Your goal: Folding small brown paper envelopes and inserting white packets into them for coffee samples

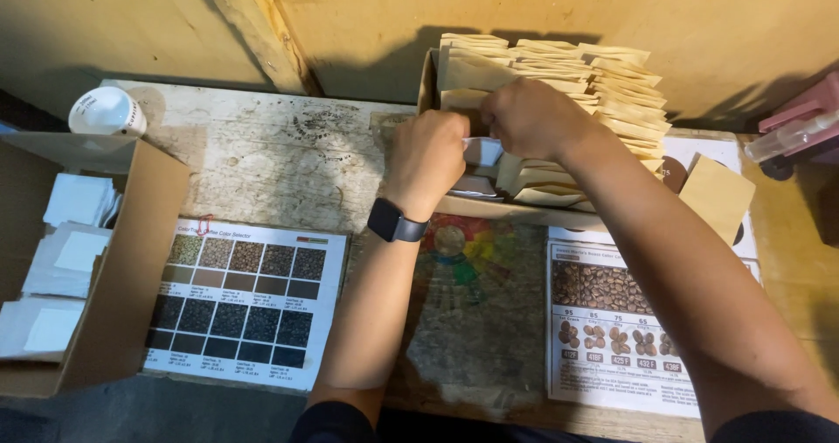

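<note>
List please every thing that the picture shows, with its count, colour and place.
paper pouches: many, tan, standing in rows in a box at the back
loose pouch: one, tan, right of the box
white cup: one, back left, upside down
cardboard box: one, brown, left, holding white packets
bean colour chart: one, white with dark squares, front left
bean photo chart: one, white, front right
colour wheel sheet: one, faded, centre
spray bottle: one, clear, far right
watch: one, black, left wrist
left hand: at the pouches
right hand: on the pouches
</note>
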